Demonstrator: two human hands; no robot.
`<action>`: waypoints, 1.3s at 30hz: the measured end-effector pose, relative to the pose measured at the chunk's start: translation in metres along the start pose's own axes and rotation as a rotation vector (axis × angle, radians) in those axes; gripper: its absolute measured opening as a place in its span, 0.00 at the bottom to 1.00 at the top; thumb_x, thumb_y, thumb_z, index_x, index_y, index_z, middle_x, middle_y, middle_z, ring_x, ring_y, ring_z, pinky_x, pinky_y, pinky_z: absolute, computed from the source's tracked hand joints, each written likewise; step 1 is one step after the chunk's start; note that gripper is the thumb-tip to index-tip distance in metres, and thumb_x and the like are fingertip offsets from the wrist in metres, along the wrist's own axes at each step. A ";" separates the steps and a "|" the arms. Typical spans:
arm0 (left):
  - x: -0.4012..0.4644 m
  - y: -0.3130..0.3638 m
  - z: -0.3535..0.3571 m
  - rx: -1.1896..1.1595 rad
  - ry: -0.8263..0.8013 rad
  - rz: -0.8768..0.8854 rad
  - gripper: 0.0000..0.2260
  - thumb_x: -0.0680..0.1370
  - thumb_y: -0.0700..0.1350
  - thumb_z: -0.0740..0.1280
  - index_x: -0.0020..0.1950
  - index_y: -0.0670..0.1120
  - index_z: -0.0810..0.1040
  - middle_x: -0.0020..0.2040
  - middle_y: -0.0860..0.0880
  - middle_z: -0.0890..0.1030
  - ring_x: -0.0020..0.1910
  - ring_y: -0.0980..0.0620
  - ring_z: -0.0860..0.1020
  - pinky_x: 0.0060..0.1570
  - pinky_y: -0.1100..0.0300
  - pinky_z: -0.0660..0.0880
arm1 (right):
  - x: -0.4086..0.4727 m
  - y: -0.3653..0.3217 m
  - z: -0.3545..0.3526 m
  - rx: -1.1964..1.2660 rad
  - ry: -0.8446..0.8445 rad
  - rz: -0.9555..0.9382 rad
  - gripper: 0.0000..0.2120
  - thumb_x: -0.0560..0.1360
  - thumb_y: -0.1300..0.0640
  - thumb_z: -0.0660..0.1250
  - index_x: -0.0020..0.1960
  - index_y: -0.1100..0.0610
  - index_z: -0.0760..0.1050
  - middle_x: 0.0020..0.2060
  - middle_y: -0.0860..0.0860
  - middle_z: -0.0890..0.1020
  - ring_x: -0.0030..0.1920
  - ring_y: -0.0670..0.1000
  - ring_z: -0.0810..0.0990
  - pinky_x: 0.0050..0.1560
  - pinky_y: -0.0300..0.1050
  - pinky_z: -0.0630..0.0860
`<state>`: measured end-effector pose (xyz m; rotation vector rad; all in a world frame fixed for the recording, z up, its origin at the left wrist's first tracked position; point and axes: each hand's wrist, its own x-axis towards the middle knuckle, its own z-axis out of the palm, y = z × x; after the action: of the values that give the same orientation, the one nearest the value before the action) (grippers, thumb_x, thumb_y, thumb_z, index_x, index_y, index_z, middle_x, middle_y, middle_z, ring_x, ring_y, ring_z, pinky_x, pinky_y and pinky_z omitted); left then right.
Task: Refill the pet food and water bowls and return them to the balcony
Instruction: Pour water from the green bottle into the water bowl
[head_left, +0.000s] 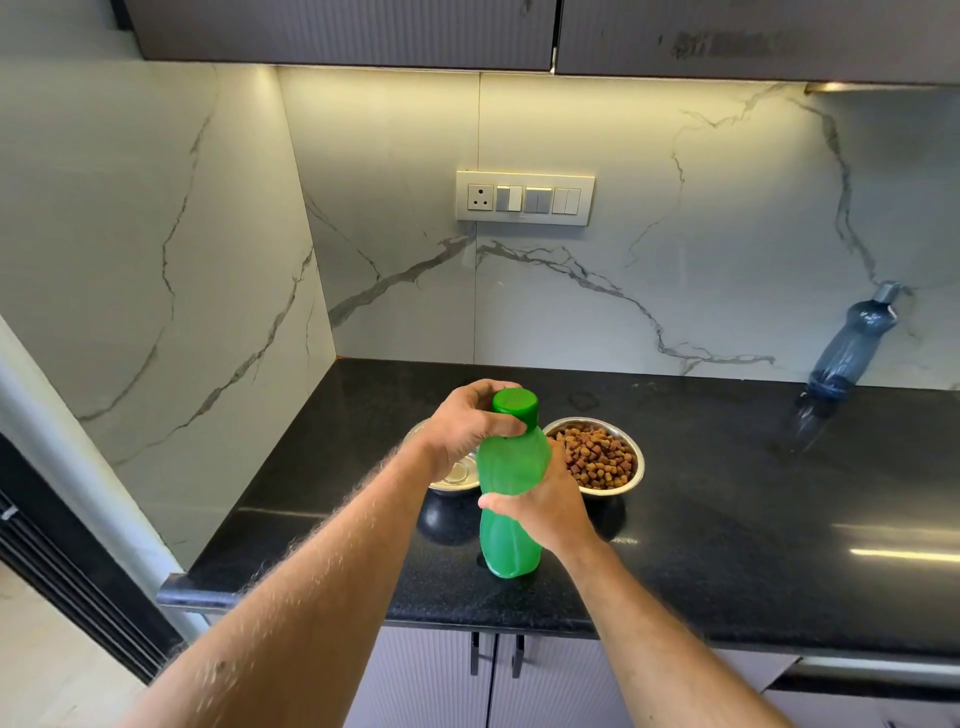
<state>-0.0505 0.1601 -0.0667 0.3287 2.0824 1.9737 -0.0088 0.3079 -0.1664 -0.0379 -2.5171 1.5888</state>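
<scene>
Centrally in the frame, the person is holding a green bottle (511, 499) upright, its base standing on the black counter (727, 519). Reaching in from lower left, the left hand (470, 421) is curling its fingers around the green cap (515, 408). Coming from lower right, the right hand (545, 506) is gripping the bottle's middle. Just behind, a kibble-filled steel bowl (597, 457) is sitting right of centre, beside a second steel bowl (457, 475) partly hidden by the left wrist.
</scene>
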 end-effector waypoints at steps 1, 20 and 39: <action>0.001 -0.001 0.002 0.001 0.039 -0.003 0.23 0.65 0.40 0.79 0.58 0.46 0.78 0.53 0.44 0.83 0.53 0.45 0.83 0.50 0.56 0.81 | 0.001 -0.002 0.000 -0.009 -0.008 -0.002 0.49 0.52 0.43 0.85 0.67 0.47 0.64 0.53 0.41 0.79 0.52 0.42 0.82 0.49 0.38 0.80; -0.002 -0.009 0.009 -0.009 0.162 0.092 0.27 0.63 0.45 0.82 0.56 0.48 0.73 0.49 0.47 0.80 0.49 0.48 0.81 0.53 0.47 0.81 | 0.001 -0.005 0.004 -0.047 -0.010 -0.007 0.48 0.53 0.42 0.85 0.66 0.44 0.64 0.51 0.36 0.77 0.50 0.29 0.77 0.40 0.26 0.75; 0.002 -0.008 -0.002 0.045 0.151 0.099 0.29 0.64 0.41 0.82 0.62 0.49 0.77 0.54 0.47 0.81 0.53 0.45 0.81 0.52 0.55 0.80 | 0.004 -0.015 0.001 -0.049 -0.055 -0.009 0.46 0.54 0.44 0.85 0.64 0.43 0.62 0.53 0.39 0.77 0.50 0.38 0.80 0.41 0.29 0.74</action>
<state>-0.0529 0.1586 -0.0750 0.3056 2.2465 2.0698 -0.0123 0.3013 -0.1528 0.0106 -2.5936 1.5455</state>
